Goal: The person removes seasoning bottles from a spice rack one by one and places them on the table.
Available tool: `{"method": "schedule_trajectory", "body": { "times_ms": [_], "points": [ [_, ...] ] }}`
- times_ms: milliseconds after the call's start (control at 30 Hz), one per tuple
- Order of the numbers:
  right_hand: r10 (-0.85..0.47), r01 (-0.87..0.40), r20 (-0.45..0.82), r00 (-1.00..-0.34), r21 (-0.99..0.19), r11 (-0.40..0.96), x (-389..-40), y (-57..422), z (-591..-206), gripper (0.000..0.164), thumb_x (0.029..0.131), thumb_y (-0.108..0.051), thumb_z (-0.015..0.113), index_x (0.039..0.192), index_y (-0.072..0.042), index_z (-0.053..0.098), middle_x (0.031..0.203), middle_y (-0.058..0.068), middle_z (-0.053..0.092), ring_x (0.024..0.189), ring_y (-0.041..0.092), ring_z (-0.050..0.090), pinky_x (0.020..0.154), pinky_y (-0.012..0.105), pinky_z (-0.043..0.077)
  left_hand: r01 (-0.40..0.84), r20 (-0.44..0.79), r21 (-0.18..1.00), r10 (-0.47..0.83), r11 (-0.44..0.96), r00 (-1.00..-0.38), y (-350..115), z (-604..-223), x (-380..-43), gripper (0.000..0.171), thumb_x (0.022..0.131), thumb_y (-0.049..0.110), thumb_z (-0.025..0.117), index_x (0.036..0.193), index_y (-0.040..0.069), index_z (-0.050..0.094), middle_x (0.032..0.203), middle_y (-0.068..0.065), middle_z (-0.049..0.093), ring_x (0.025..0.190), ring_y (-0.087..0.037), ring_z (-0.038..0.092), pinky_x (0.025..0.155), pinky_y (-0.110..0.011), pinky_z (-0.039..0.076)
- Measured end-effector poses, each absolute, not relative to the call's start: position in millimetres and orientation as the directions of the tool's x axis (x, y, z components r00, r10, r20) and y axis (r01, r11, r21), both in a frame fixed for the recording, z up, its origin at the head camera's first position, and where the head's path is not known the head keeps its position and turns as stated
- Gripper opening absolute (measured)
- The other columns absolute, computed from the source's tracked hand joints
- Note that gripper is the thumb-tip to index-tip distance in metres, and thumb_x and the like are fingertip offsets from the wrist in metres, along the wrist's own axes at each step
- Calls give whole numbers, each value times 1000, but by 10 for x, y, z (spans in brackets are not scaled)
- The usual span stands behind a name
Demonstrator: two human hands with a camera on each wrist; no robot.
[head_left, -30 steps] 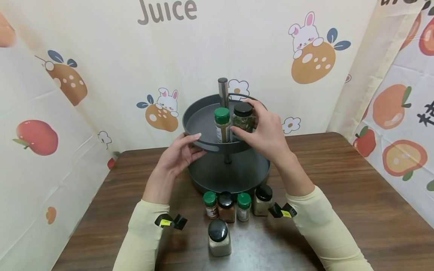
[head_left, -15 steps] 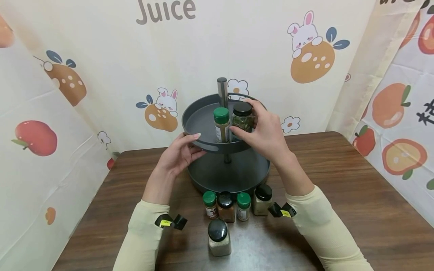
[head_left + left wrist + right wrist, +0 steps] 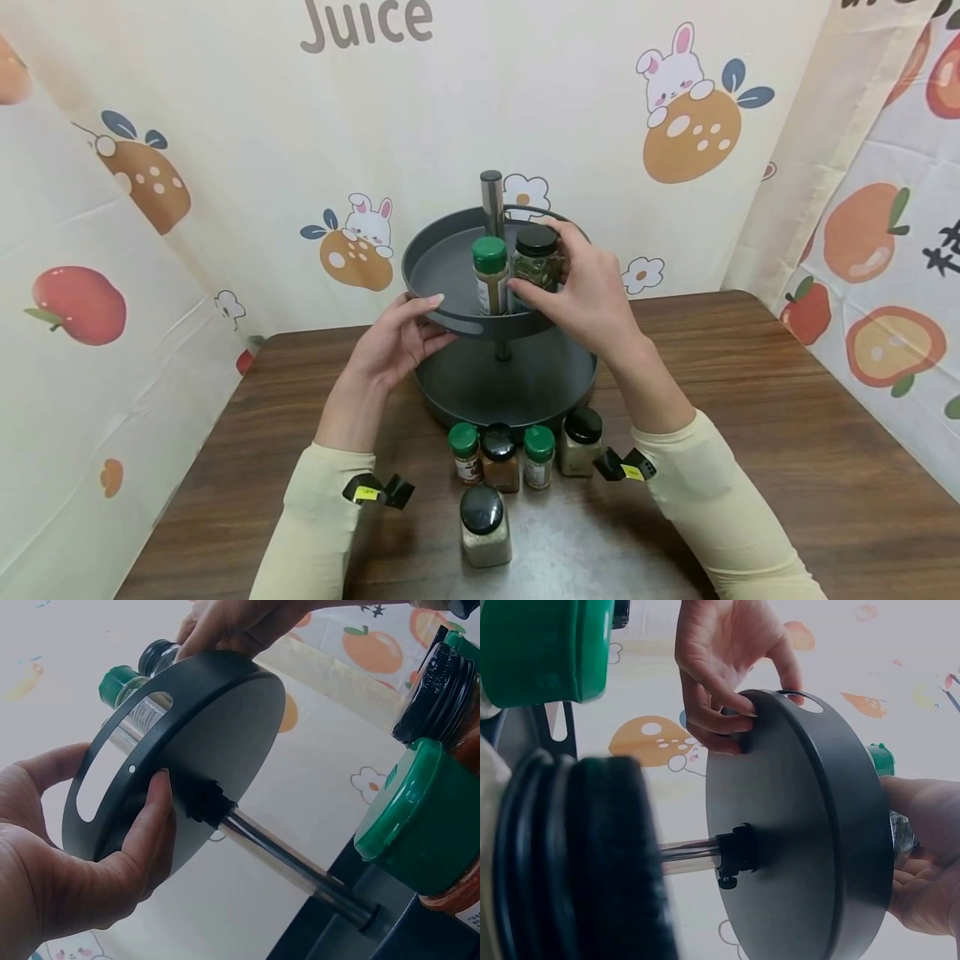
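My left hand [image 3: 390,343] grips the left front edge of the dark grey upper tray [image 3: 517,327] of a two-tier stand. In the left wrist view the thumb and fingers [image 3: 146,825] lie on either side of its slotted rim. My right hand [image 3: 597,292] holds a clear jar of green dried herbs [image 3: 536,268] with a black lid, upright in the tray's right front part. Whether the jar's base touches the tray is hidden. Just left of it stands a green-capped spice jar [image 3: 491,275]. Part of the herb jar is covered by my fingers.
Below is the stand's lower tray [image 3: 506,392], with a metal post [image 3: 492,204] rising through both tiers. In front stand two green-capped jars [image 3: 465,454] [image 3: 539,458], a black-lidded reddish jar [image 3: 500,458] and a pale jar [image 3: 581,446]. Another pale jar [image 3: 485,529] stands nearer me on the wooden table [image 3: 255,467].
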State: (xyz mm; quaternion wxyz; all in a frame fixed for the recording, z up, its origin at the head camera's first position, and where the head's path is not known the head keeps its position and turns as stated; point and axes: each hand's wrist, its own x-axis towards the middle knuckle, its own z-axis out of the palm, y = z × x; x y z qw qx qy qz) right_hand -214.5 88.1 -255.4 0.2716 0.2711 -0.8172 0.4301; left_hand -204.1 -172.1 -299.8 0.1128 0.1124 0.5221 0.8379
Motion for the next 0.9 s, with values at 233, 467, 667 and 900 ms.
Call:
{"method": "schedule_trajectory", "body": {
  "times_ms": [233,467,667,900],
  "points": [
    [-209,-678,680,-703,-552,484,-2142,881,-2559,69,77,-30,84,135,-8,53,103,8,71,75,13,62,61,34,51,-75,69,898,306,-434,-950,-1718,-2998,-2039,59,98,13,58,147,5,27,99,-6,67,89,-22,68,84,-35,60],
    [-210,-699,695,-687,-554,453,-2157,880,-2575,67,78,-29,83,135,-8,54,106,8,72,80,12,66,67,38,58,-81,64,892,303,-444,-951,-1718,-3001,-2034,60,97,13,59,147,4,25,98,-6,66,89,-22,67,83,-35,61],
    [-200,-718,711,-674,-566,406,-2001,833,-2461,64,77,-13,84,132,2,55,108,17,72,88,20,70,77,47,61,-88,63,883,304,-460,-951,-1726,-3013,-2037,62,98,12,58,148,3,23,97,-7,65,89,-22,67,83,-35,61],
    [-167,-749,744,-648,-581,318,-1902,818,-2360,60,76,-1,83,128,8,53,108,23,71,96,26,69,83,49,59,-90,68,879,310,-469,-948,-1732,-3005,-2048,57,99,12,57,146,4,27,96,-6,66,89,-22,67,84,-35,60]
  ]
}}
